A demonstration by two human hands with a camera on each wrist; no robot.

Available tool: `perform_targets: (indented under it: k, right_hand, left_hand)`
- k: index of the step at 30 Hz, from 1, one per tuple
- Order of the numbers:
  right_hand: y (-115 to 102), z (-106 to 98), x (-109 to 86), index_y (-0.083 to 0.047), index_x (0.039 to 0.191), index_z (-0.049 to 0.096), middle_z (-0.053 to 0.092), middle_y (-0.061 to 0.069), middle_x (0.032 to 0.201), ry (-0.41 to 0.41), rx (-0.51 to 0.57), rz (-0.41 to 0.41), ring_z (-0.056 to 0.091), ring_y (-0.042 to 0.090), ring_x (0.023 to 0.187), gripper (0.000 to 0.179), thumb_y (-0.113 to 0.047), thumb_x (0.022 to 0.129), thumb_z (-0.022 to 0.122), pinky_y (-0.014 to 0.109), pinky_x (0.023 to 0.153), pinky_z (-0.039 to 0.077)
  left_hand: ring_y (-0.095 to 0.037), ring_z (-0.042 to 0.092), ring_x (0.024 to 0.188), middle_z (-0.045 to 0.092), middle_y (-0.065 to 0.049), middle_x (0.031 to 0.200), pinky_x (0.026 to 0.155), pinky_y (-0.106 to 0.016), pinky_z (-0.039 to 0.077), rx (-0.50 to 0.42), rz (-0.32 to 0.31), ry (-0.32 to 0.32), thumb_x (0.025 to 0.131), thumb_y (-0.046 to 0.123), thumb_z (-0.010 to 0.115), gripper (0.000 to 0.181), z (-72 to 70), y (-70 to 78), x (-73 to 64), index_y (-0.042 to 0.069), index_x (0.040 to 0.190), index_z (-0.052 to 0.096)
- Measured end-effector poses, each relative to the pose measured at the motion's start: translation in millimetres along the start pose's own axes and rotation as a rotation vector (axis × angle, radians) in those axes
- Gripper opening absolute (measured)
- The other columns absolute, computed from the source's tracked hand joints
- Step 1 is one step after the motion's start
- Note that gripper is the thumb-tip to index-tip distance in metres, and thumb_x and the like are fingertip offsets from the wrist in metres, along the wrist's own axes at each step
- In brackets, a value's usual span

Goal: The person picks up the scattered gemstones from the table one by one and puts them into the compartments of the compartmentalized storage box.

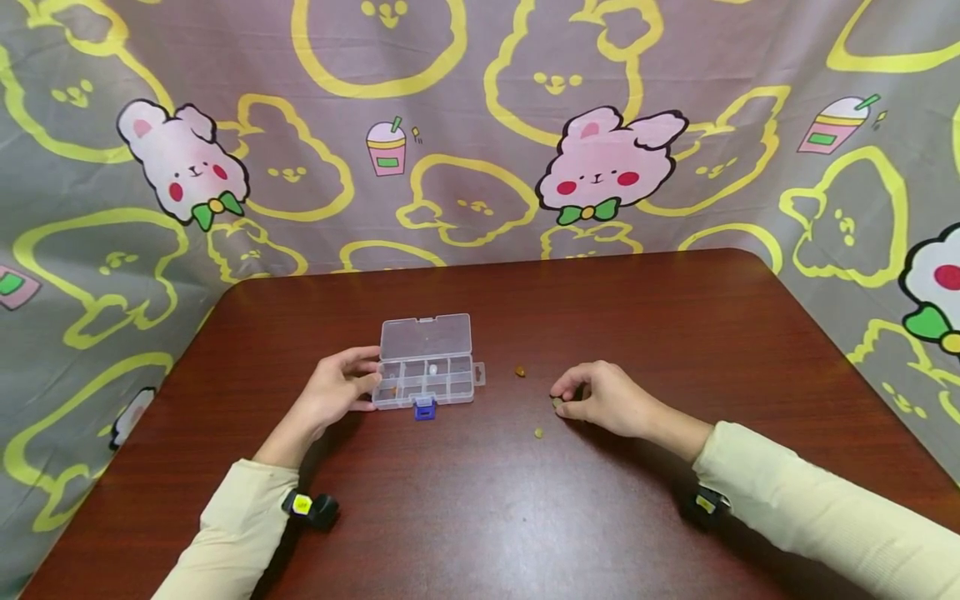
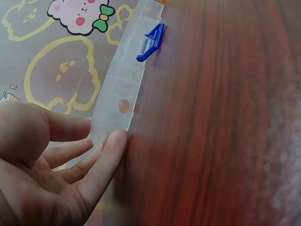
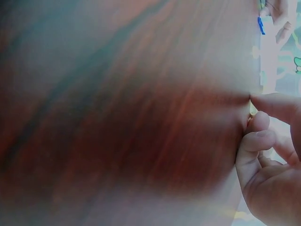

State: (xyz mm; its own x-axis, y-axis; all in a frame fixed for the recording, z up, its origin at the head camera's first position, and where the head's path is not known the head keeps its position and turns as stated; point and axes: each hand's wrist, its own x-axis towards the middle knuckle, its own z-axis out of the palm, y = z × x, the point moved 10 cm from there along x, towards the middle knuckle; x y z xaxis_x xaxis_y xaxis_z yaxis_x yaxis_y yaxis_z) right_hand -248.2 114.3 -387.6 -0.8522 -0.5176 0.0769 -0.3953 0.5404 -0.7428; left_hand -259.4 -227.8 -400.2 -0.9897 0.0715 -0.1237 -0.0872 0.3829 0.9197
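Observation:
A clear plastic compartment box (image 1: 461, 387) stands on the table with its lid (image 1: 426, 337) raised at the back and a blue latch (image 1: 425, 410) hanging at the front. My left hand (image 1: 330, 390) grips its left end between thumb and fingers. One compartment in the back row holds a white bead-like piece (image 1: 432, 369); an orange piece (image 2: 124, 106) shows through the wall near the left end. Right of the box, my right hand (image 1: 609, 400) pinches a small greenish bead-like piece (image 1: 557, 402) at the tabletop. Its fingers partly hide that piece.
An amber piece (image 1: 520, 372) lies on the brown table (image 1: 637, 308) between the box and my right hand. Nearer the front is a small yellow-green piece (image 1: 538, 433). A patterned curtain (image 1: 465, 108) hangs behind the table and along its sides.

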Motion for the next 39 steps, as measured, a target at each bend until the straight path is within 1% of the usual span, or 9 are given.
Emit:
perform_targets:
  k: [11,15,19,25,32,39]
  right_hand:
    - [1.3,1.4,-0.4,-0.007,0.091,0.076,0.064,-0.007,0.076,-0.007,-0.004,0.017,0.054,0.010,0.061,0.010,-0.003,0.083,0.080,0.021,0.053,0.045]
    - [2.2,1.4,-2.1,-0.007,0.092,0.076,0.065,-0.006,0.076,-0.015,0.006,0.031,0.054,0.009,0.061,0.010,-0.004,0.083,0.080,0.021,0.053,0.045]
    - [1.2,1.3,-2.6,-0.006,0.094,0.076,0.065,-0.005,0.076,-0.020,0.035,0.026,0.054,0.009,0.059,0.010,-0.006,0.084,0.079,0.021,0.050,0.045]
    - [2.3,0.1,-3.7,-0.006,0.094,0.076,0.066,-0.003,0.075,-0.017,0.054,0.029,0.056,0.011,0.056,0.010,-0.006,0.085,0.079,0.022,0.047,0.046]
    - [3.2,0.8,-5.0,-0.009,0.093,0.076,0.067,-0.004,0.075,-0.028,0.054,0.051,0.057,0.012,0.057,0.009,-0.007,0.085,0.078,0.023,0.048,0.047]
    - [2.4,1.1,-6.1,-0.009,0.094,0.076,0.067,-0.002,0.076,-0.040,0.079,0.053,0.058,0.014,0.058,0.009,-0.006,0.086,0.078,0.024,0.049,0.049]
  left_hand:
    - [-0.022,0.066,0.088,0.056,-0.032,0.128,0.066,-0.034,0.062,-0.010,-0.010,0.002,0.098,-0.004,0.058,0.046,1.0,-0.8,0.0,-0.005,0.143,0.048]
    - [-0.022,0.065,0.088,0.056,-0.032,0.128,0.066,-0.035,0.062,-0.012,-0.010,0.000,0.098,-0.004,0.058,0.046,1.1,-0.5,-0.4,-0.005,0.143,0.047]
    - [-0.022,0.065,0.087,0.056,-0.031,0.127,0.066,-0.035,0.062,-0.012,-0.012,0.003,0.098,-0.003,0.058,0.046,0.3,-0.3,-0.9,-0.005,0.143,0.048]
    - [-0.022,0.064,0.087,0.057,-0.031,0.127,0.067,-0.035,0.062,-0.015,-0.013,0.004,0.099,-0.003,0.058,0.046,-0.1,-1.1,-0.8,-0.005,0.143,0.047]
    - [-0.022,0.064,0.087,0.056,-0.031,0.128,0.067,-0.036,0.062,-0.018,-0.012,0.005,0.098,-0.003,0.058,0.046,-0.4,-1.1,-1.3,-0.005,0.143,0.047]
    - [-0.022,0.064,0.086,0.057,-0.031,0.127,0.066,-0.035,0.062,-0.018,-0.008,0.002,0.098,-0.003,0.059,0.047,0.1,-1.4,-0.5,-0.005,0.143,0.048]
